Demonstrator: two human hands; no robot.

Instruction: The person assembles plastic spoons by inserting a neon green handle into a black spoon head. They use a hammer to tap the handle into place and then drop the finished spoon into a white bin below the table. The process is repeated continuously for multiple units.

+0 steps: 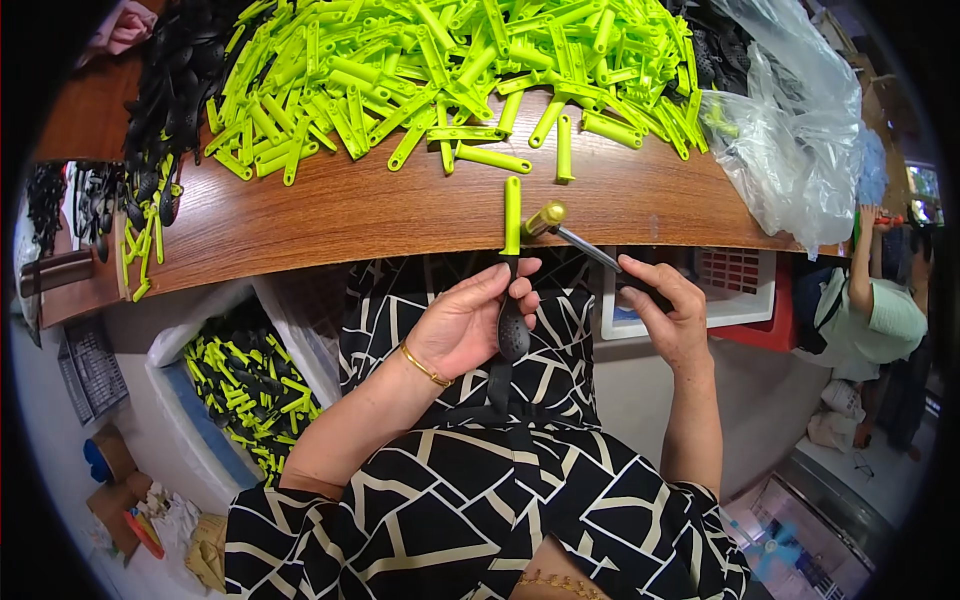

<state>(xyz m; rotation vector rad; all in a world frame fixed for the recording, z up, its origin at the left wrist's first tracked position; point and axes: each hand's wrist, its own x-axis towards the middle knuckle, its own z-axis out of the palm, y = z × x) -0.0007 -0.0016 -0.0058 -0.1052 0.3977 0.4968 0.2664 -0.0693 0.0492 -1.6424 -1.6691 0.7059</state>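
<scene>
In the hands (452, 318), a spoon (512, 228) and hammer (582, 246)

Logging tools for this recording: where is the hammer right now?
In the head view, the hammer is in the right hand, its brass-coloured head just right of the green-handled spoon.

Assy workshop, w/ bulk qty green handles (440, 80) on wood bench (330, 208), hammer (588, 246), bin (166, 362).

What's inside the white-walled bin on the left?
Lime-green handles jumbled with black utensil heads. Lower layers and the floor of the bin can't be seen; upper pieces cover them.
</scene>
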